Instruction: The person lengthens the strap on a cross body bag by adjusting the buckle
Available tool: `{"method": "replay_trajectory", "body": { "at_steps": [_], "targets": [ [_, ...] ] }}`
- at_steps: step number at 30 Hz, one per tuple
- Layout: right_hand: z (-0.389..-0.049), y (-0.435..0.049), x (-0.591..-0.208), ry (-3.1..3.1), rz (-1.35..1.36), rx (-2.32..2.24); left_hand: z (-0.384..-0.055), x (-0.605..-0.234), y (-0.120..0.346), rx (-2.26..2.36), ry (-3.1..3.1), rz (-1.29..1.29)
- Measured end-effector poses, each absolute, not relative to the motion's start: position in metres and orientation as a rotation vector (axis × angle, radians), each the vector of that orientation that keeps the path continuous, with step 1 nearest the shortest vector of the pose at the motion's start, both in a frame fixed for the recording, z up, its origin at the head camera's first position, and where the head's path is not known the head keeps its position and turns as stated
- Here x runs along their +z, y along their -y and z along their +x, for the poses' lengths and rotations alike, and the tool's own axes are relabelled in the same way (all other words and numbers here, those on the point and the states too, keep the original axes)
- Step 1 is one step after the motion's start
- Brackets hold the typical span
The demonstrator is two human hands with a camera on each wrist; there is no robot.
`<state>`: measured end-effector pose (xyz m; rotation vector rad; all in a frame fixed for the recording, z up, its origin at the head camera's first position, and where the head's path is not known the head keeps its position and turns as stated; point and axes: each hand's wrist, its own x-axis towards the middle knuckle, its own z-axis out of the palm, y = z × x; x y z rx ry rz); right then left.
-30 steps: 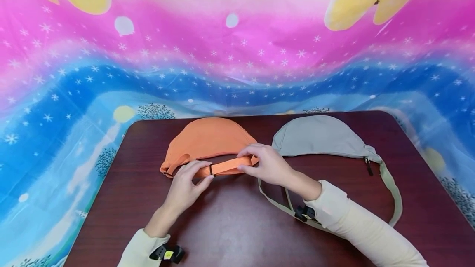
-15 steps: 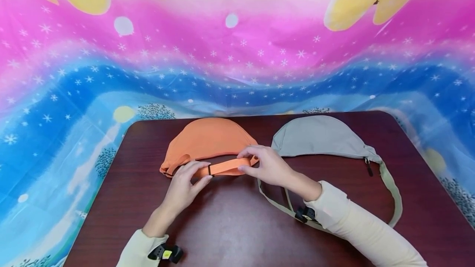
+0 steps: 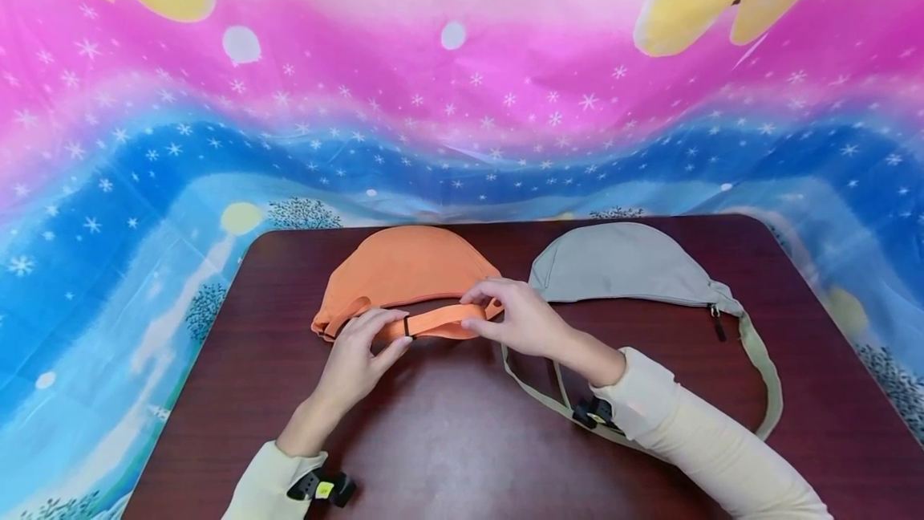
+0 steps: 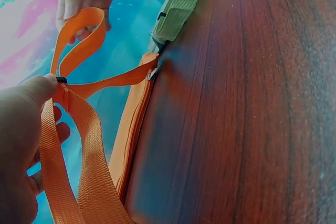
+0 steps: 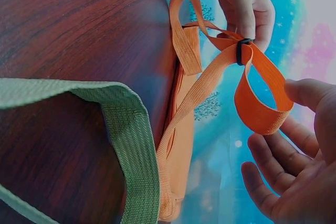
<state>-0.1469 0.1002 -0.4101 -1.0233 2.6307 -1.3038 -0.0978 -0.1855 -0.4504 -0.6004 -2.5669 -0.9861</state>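
Observation:
An orange waist bag (image 3: 411,267) lies at the back left of the table, its webbing strap (image 3: 440,316) raised along the near side. My left hand (image 3: 354,359) pinches the strap at its black slider buckle (image 5: 243,51), thumb right at the buckle in the left wrist view. To the right of the buckle, the strap doubles into a loop (image 4: 86,35). My right hand (image 3: 523,323) holds the far end of that loop between thumb and index finger, the other fingers spread below it in the right wrist view. Strap lengths (image 4: 97,156) hang down beneath the left hand.
A grey waist bag (image 3: 621,267) lies at the back right. Its greenish strap (image 3: 761,367) curves around over the table and passes under my right forearm. Behind the dark wooden table (image 3: 447,440) hangs a colourful printed cloth (image 3: 462,103).
The strap stretch between my hands was nearly straight and now bows upward, opening the loop a little. Both hands stay almost in place.

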Motion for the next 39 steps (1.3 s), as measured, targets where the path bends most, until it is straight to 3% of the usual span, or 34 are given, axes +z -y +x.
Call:
{"method": "replay_trajectory", "body": {
  "at_steps": [25,39],
  "targets": [
    [-0.174,-0.078,-0.400,-2.643,-0.982,-1.269,-0.100,-0.450,0.183,-0.981,2.554,-0.639],
    [-0.185,-0.061,-0.423,-2.533,-1.008,-0.929,-0.099,-0.452,0.183,-0.985,2.580,-0.660]
  ]
}}
